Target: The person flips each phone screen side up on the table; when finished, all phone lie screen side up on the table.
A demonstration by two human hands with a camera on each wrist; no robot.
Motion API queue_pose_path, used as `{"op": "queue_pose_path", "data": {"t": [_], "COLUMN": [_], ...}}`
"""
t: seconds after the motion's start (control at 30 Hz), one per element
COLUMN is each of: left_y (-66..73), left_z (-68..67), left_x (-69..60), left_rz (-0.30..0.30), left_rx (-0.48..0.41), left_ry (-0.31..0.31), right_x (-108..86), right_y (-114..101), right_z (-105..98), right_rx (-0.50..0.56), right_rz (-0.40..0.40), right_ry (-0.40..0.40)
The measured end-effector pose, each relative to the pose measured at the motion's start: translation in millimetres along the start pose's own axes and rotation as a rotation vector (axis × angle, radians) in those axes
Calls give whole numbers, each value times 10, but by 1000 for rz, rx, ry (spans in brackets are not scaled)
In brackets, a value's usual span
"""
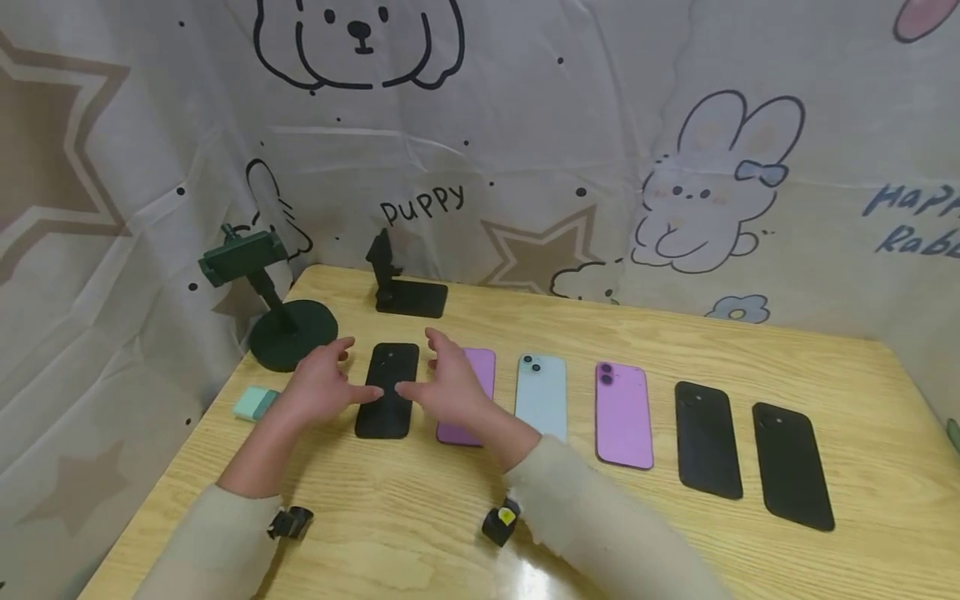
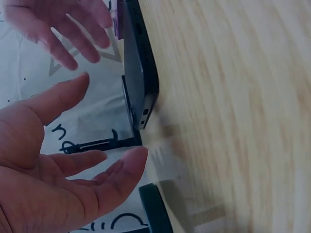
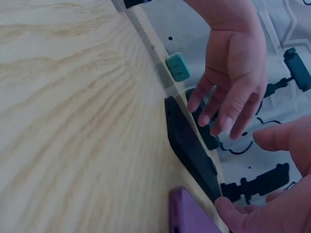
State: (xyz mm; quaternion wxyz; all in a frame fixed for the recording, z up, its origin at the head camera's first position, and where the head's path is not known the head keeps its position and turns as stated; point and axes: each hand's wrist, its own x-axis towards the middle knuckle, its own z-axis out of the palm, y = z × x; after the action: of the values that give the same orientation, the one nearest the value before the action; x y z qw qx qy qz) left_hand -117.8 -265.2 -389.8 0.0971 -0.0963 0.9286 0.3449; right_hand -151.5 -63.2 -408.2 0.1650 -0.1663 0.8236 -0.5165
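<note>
A black phone (image 1: pixel 386 419) lies back-up on the wooden table between my two hands. My left hand (image 1: pixel 318 385) hovers at its left side, thumb out over the phone and fingers loosely bent. On the other side, my right hand (image 1: pixel 454 385) is held over a purple phone (image 1: pixel 486 367), its thumb pointing at the left thumb. Both hands hold nothing. In the left wrist view the left fingers stay apart from the black phone (image 2: pixel 141 68). The right wrist view has the right fingertips close to the black phone (image 3: pixel 192 150); contact there I cannot tell.
Rightward in a row lie a light blue phone (image 1: pixel 542 400), another purple phone (image 1: pixel 624 417) and two black phones. Behind stand a dark green phone stand (image 1: pixel 292 335) and a black stand (image 1: pixel 412 298). A mint-green block (image 1: pixel 253 403) sits at the left edge.
</note>
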Motion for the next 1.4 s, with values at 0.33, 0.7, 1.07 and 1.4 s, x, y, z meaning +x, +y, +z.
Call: {"op": "queue_pose_path", "data": {"t": [0.33, 0.7, 1.07, 1.4], "left_y": [-13, -35, -15, -88], "left_z": [75, 128, 210, 240], "left_x": [58, -10, -58, -26], "left_rz": [-60, -173, -222, -207], "left_rx": [10, -239, -316, -531], "left_ry": [-6, 14, 84, 104], "right_x": [3, 40, 64, 59], "right_y": [-115, -219, -178, -124], "right_z": [225, 335, 375, 401], "right_rx": [-44, 74, 141, 191], "right_rz": [67, 176, 174, 186], "right_ry": [19, 67, 142, 172]}}
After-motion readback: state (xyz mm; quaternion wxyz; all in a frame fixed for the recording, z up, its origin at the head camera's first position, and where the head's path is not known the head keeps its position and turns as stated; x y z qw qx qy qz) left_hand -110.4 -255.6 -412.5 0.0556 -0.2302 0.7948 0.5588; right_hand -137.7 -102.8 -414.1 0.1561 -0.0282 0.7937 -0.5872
